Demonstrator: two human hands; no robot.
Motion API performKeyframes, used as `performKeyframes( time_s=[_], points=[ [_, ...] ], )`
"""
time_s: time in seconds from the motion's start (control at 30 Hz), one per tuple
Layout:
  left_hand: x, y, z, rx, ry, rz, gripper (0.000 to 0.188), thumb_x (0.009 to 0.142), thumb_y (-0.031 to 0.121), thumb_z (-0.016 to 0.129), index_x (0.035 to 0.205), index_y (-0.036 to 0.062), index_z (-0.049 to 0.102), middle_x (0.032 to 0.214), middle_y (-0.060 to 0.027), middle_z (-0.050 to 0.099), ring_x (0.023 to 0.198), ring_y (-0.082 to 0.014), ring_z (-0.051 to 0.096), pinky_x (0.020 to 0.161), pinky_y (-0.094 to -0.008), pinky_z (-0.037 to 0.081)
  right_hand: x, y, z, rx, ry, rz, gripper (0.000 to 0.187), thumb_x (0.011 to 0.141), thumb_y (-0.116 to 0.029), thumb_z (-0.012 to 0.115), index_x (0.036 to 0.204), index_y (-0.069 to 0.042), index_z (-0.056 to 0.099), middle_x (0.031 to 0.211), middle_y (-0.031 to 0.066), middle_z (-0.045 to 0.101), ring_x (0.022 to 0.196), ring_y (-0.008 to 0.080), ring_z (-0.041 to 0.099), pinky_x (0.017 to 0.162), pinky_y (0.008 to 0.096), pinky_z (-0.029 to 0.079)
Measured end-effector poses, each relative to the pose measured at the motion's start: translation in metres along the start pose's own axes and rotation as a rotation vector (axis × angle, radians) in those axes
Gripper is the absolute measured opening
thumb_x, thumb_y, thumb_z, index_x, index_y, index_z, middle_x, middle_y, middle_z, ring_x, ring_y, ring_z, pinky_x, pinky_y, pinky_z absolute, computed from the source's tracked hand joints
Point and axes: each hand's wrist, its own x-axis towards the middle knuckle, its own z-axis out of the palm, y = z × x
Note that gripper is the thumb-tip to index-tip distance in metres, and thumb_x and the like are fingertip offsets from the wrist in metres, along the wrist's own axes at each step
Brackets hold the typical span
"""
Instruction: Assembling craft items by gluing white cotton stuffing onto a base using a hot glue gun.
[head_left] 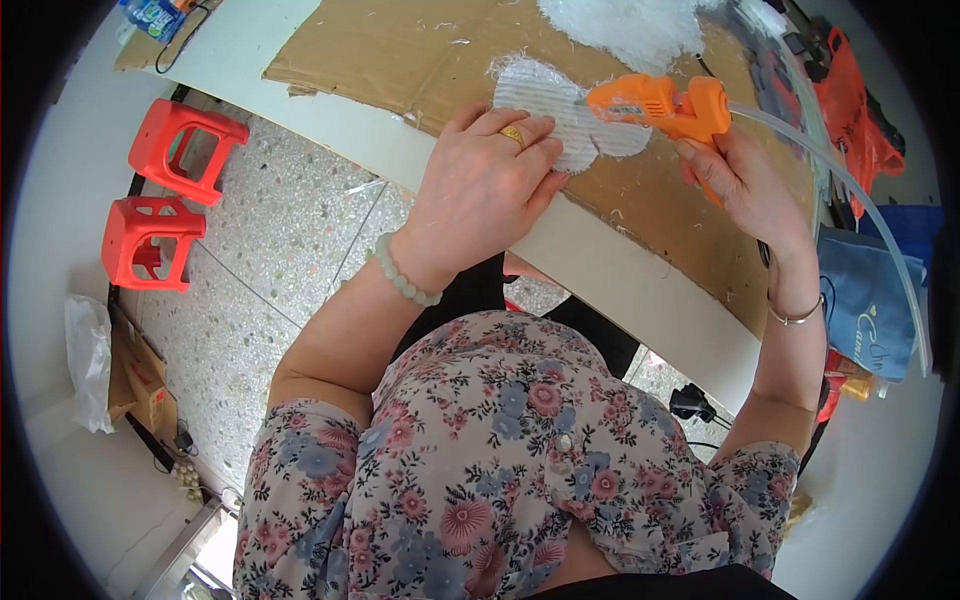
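Head view: under my fingers lies a pale, ribbed piece of cloth [545, 92], off-white with fine stripes, rounded lobes and a frayed, hairy edge. It sits on a brown sheet of cardboard [365, 60] that covers much of the white surface [250, 85]. My left hand [497, 172] rests over the near left edge of the cloth, palm down, fingers lying close together; whether they pinch the cloth or only press it, I cannot tell. My right hand [730, 180] is wrapped around the handle of an orange glue gun [655, 98], its nozzle aimed left at the cloth, close to it; I cannot make out whether the tip touches. A long, cloudy glue stick [850, 165] runs from the back of the gun and bends down to the right.

Counting up: one piece of cloth, one glue gun, one glue stick, one cardboard sheet. One large heap of white fluff [630, 28] lies at the far edge. I wear one gold ring [513, 135] and one beaded bracelet [395, 275] on the left, one thin bangle [797, 318] on the right. Two red stools [185, 150] stand on the speckled floor [290, 225]. One blue-labelled bottle [155, 18] is at the far left corner.
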Motion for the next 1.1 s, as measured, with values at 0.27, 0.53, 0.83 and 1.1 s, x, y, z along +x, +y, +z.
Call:
performKeyframes(
  time_s=[0.27,0.53,0.83,1.1],
  points=[
    [-0.001,0.001,-0.001,0.006,-0.007,-0.004,0.02,0.074,0.018,0.07,0.089,0.005,0.068,0.1,-0.0064,0.067,0.097,-0.0225,0.06,0.09,-0.0413,0.043,0.003,-0.003,0.003,0.092,0.034,-0.025,0.029,0.098,-0.03,0.048,0.092,-0.003,0.056,0.073,0.0009,0.054,0.064,0.0102,0.047,0.06,0.0252,0.039],
    [-0.001,-0.001,0.0,0.002,-0.009,-0.012,0.02,0.075,0.019,0.07,0.089,0.0052,0.067,0.099,-0.0065,0.067,0.097,-0.0228,0.06,0.091,-0.0417,0.043,-0.006,0.004,-0.003,0.068,-0.01,0.022,0.026,0.098,-0.028,0.047,0.1,-0.004,0.056,0.076,-0.0004,0.054,0.064,0.0086,0.046,0.059,0.0243,0.039],
    [0.0,0.0,-0.001,0.008,-0.013,-0.004,0.02,0.075,0.019,0.07,0.09,0.0049,0.067,0.1,-0.0068,0.067,0.097,-0.0232,0.06,0.091,-0.0419,0.043,0.016,-0.009,0.009,0.05,0.018,-0.072,0.029,0.097,-0.029,0.052,0.085,-0.002,0.054,0.069,0.0016,0.052,0.061,0.0092,0.046,0.056,0.0252,0.038],
    [0.001,0.003,0.0,0.004,-0.01,-0.002,0.02,0.074,0.018,0.07,0.089,0.0051,0.067,0.098,-0.0066,0.067,0.096,-0.0229,0.061,0.091,-0.0416,0.043,0.024,-0.003,0.012,0.075,0.04,-0.123,0.03,0.096,-0.03,0.052,0.085,-0.002,0.055,0.068,0.001,0.053,0.059,0.0089,0.045,0.054,0.0249,0.037]
  ],
)
